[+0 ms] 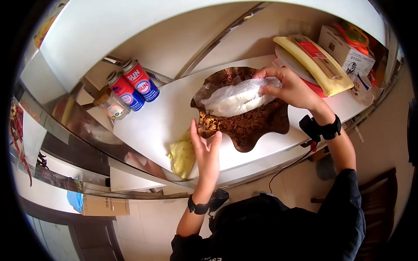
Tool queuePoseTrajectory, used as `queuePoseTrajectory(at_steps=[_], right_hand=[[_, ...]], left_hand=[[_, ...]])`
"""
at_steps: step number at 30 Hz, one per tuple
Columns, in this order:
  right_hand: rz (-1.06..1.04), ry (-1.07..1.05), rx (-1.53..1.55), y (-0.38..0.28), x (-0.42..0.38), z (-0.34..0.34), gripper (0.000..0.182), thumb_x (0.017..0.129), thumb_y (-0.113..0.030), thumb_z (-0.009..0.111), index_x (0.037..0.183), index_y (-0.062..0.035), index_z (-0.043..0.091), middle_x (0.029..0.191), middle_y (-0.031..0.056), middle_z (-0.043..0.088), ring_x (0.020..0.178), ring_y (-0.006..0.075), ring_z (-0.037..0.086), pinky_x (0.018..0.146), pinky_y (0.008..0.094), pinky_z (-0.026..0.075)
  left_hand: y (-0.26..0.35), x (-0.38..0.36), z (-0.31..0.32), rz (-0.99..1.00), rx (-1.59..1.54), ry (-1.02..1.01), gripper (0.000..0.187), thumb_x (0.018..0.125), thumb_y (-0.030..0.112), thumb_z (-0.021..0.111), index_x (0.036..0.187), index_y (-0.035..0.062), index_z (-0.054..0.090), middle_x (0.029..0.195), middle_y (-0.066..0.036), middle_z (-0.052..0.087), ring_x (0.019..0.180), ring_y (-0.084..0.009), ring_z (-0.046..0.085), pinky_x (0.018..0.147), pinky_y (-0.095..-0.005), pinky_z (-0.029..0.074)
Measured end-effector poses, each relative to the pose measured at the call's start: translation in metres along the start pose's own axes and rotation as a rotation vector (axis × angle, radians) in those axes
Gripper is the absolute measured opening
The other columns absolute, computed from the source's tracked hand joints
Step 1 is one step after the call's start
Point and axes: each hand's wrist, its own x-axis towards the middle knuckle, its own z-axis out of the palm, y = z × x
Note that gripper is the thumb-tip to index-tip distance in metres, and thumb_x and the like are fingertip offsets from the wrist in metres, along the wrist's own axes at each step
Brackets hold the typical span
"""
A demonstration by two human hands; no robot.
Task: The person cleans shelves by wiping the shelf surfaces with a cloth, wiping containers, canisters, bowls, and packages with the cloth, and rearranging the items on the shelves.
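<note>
A brown, glossy bowl point(261, 126) with a wavy rim and a floral pattern stands on the white shelf. My right hand point(289, 87) pinches the right end of a clear plastic bag point(239, 98) with something white in it, over the bowl. At the bowl's near left edge is my left hand point(205, 150), thumb and fingers spread around one lobe of the rim. A yellow cloth point(182, 157) lies just left of that hand, partly hidden behind it.
Two red and blue SUN cans point(141, 81) and a glass jar point(114, 106) stand on the left. To the right are a yellow packet point(320, 65), a white box point(344, 50) and a paper cup point(363, 89). A dark cable point(283, 169) hangs below the shelf edge.
</note>
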Motion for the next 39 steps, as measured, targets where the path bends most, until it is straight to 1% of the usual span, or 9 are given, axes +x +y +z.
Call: queuePoseTrajectory(at_steps=[2, 7, 8, 15, 16, 19, 27, 31, 39], right_hand=[[-0.004, -0.012, -0.01, 0.0, -0.007, 0.0, 0.023, 0.077, -0.002, 0.065, 0.099, -0.0012, 0.059, 0.099, 0.0056, 0.059, 0.095, 0.0141, 0.053, 0.086, 0.0287, 0.041], [-0.307, -0.047, -0.534, -0.005, -0.036, 0.007, 0.022, 0.066, 0.001, 0.068, 0.086, -0.0041, 0.061, 0.088, 0.0072, 0.057, 0.095, 0.0254, 0.05, 0.085, 0.0349, 0.039], [-0.3, -0.056, -0.533, -0.003, -0.041, 0.008, 0.021, 0.065, 0.002, 0.068, 0.084, -0.004, 0.06, 0.087, 0.0067, 0.057, 0.094, 0.0256, 0.05, 0.084, 0.0345, 0.039], [-0.154, -0.092, -0.505, 0.001, -0.045, 0.013, 0.018, 0.066, -0.001, 0.067, 0.08, -0.0045, 0.055, 0.081, 0.0072, 0.055, 0.09, 0.0265, 0.05, 0.085, 0.0354, 0.037], [-0.145, -0.088, -0.509, 0.0, -0.045, 0.013, 0.019, 0.065, 0.0, 0.067, 0.079, -0.0036, 0.055, 0.081, 0.0073, 0.055, 0.088, 0.0264, 0.051, 0.083, 0.0348, 0.038], [-0.151, -0.096, -0.47, -0.002, -0.044, 0.012, 0.019, 0.064, 0.002, 0.067, 0.079, -0.0018, 0.056, 0.083, 0.0076, 0.057, 0.085, 0.0263, 0.052, 0.078, 0.0336, 0.041], [-0.28, -0.139, -0.457, -0.003, -0.043, -0.009, 0.013, 0.07, 0.002, 0.065, 0.082, -0.0036, 0.065, 0.087, 0.0059, 0.062, 0.086, 0.0248, 0.055, 0.079, 0.0346, 0.042], [-0.302, -0.051, -0.639, -0.017, -0.042, -0.017, 0.008, 0.073, 0.002, 0.063, 0.079, -0.0024, 0.063, 0.085, 0.0064, 0.06, 0.084, 0.0246, 0.055, 0.077, 0.0345, 0.043], [-0.232, 0.309, -0.36, -0.009, -0.027, -0.022, 0.01, 0.081, 0.005, 0.057, 0.089, -0.0001, 0.059, 0.087, 0.0061, 0.054, 0.084, 0.0168, 0.053, 0.077, 0.0268, 0.043]], left_hand=[[0.007, -0.005, 0.003, 0.076, -0.007, 0.007, 0.072, 0.085, 0.01, 0.058, 0.14, 0.0029, 0.013, 0.142, -0.018, 0.021, 0.125, -0.0205, 0.032, 0.095, -0.0326, 0.035], [0.015, -0.009, 0.0, 0.233, 0.221, -0.011, 0.059, 0.083, 0.006, 0.056, 0.136, 0.0059, 0.028, 0.137, -0.016, 0.031, 0.128, -0.0238, 0.029, 0.101, -0.0377, 0.029], [0.016, -0.01, 0.003, 0.25, 0.24, 0.027, 0.051, 0.082, 0.007, 0.057, 0.129, 0.0043, 0.038, 0.134, -0.015, 0.035, 0.128, -0.0262, 0.03, 0.103, -0.0426, 0.024], [0.031, -0.012, 0.015, 0.613, 0.848, -0.151, 0.029, 0.077, 0.006, 0.057, 0.105, 0.0074, 0.057, 0.122, -0.009, 0.047, 0.124, -0.0307, 0.036, 0.105, -0.046, 0.019], [0.033, -0.013, 0.018, 0.616, 0.888, -0.142, 0.024, 0.076, 0.005, 0.058, 0.1, 0.0083, 0.06, 0.114, -0.007, 0.052, 0.117, -0.0279, 0.044, 0.105, -0.0465, 0.018], [0.031, -0.009, 0.016, 0.566, 0.865, -0.279, 0.024, 0.076, 0.005, 0.058, 0.1, 0.0086, 0.06, 0.106, -0.005, 0.056, 0.109, -0.0238, 0.05, 0.105, -0.0473, 0.018], [0.029, -0.007, 0.014, 0.652, 0.864, -0.25, 0.02, 0.075, 0.006, 0.061, 0.095, 0.0074, 0.06, 0.096, -0.004, 0.058, 0.091, -0.023, 0.052, 0.095, -0.045, 0.032], [0.026, -0.006, 0.015, 0.658, 0.836, -0.261, 0.016, 0.073, 0.005, 0.061, 0.089, 0.007, 0.06, 0.09, -0.004, 0.057, 0.085, -0.0243, 0.051, 0.085, -0.0401, 0.037], [0.028, -0.003, 0.016, 0.686, 0.851, -0.274, 0.012, 0.073, 0.004, 0.061, 0.085, 0.0065, 0.059, 0.087, -0.004, 0.056, 0.081, -0.0248, 0.05, 0.077, -0.0367, 0.038]])
